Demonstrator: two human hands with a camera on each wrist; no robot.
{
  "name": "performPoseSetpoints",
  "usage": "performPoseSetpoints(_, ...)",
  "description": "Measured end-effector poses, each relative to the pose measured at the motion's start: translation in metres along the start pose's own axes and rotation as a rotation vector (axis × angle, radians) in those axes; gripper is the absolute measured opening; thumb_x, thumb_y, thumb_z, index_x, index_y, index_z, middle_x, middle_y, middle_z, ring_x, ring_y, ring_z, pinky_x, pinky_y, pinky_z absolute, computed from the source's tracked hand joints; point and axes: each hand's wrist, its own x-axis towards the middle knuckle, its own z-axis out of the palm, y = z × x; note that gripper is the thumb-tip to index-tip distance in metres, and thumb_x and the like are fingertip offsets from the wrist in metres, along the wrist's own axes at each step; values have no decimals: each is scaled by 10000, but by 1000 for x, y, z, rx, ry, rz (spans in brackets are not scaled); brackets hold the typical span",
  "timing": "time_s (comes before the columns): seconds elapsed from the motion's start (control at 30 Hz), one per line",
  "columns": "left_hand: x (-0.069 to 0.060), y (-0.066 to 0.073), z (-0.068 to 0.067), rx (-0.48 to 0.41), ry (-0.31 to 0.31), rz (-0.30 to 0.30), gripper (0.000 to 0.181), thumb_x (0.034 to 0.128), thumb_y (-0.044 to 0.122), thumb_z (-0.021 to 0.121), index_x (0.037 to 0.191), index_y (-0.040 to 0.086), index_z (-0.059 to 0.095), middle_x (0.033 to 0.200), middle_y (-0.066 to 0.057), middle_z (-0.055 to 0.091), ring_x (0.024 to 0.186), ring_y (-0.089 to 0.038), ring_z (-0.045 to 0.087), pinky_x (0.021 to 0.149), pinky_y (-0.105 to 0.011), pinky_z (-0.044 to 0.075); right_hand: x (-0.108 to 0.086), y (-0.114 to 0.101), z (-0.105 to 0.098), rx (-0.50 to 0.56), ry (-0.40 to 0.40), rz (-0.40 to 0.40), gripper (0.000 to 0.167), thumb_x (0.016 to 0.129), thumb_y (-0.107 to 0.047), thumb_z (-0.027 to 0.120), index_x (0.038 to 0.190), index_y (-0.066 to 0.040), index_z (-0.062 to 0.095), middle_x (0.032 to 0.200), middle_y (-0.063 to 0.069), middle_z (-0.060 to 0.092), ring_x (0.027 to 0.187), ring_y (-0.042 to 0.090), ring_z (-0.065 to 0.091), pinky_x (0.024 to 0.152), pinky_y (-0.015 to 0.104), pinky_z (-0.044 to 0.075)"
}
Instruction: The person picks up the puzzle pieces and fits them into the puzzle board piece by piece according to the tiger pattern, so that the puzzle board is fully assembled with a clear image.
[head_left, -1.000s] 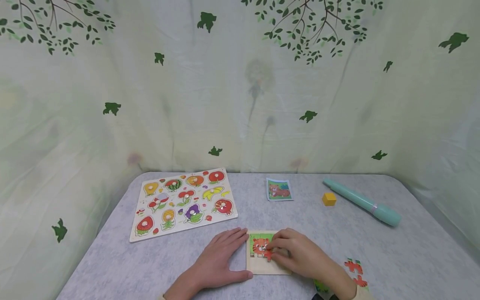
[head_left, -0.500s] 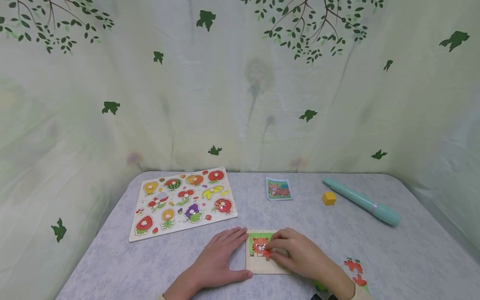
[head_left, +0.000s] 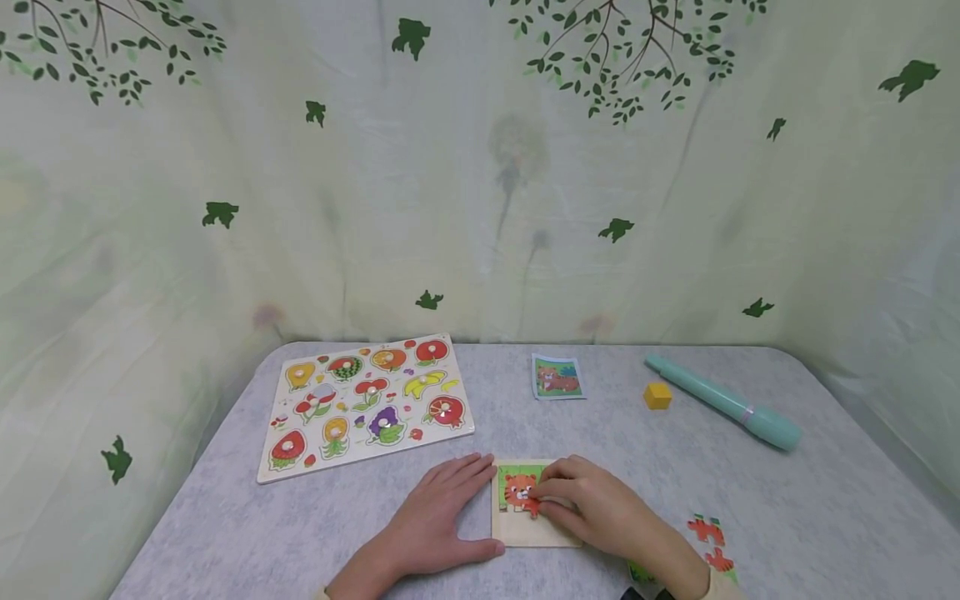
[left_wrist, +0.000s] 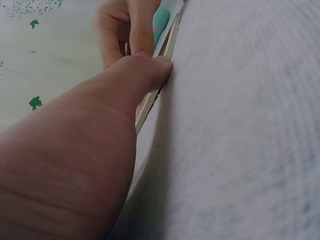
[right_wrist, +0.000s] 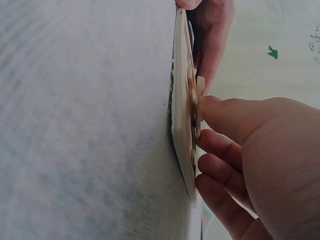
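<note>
A small wooden puzzle tray [head_left: 517, 536] lies near the table's front, partly filled with pieces showing an orange tiger's face on green. My left hand [head_left: 442, 517] rests flat at its left side, fingertips by the upper left corner and thumb at the lower left one. Over the tray's right part, my right hand [head_left: 592, 507] pinches an orange puzzle piece [head_left: 533, 507] between thumb and fingers. In the right wrist view that puzzle piece [right_wrist: 200, 86] sits just above the pieces in the tray. The right hand covers the tray's right side.
Loose orange puzzle pieces [head_left: 707, 531] lie right of the right forearm, with a green piece [head_left: 640, 572] partly under it. Behind are a fruit puzzle board [head_left: 367, 408], a bear picture card [head_left: 558, 378], a yellow cube [head_left: 657, 397] and a teal marker-shaped tube [head_left: 723, 402].
The pinched puzzle piece has shifted very slightly up and left over the tray. The left hand stays in place, and the whole head view has drifted a little.
</note>
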Motion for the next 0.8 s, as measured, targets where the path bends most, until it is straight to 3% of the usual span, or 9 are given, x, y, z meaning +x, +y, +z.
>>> performPoseSetpoints(0.43, 0, 0, 0, 1, -2, -3, 925, 861, 760, 621, 1591, 228, 420, 1659, 74, 363, 1538, -204, 316, 1223, -557, 302, 1, -2, -1, -40, -38, 2, 167, 994, -270, 705, 1140, -260, 786, 1085, -135, 658, 985, 32, 587, 855, 259, 573)
performPoseSetpoints(0.8, 0, 0, 0, 1, 5, 2, 928, 861, 754, 627, 1590, 218, 422, 1658, 76, 365, 1536, -201, 318, 1220, -557, 305, -1, -3, 0, -54, 6, -5, 164, 955, -266, 756, 1112, -240, 796, 1063, -118, 667, 966, 45, 593, 839, 254, 576)
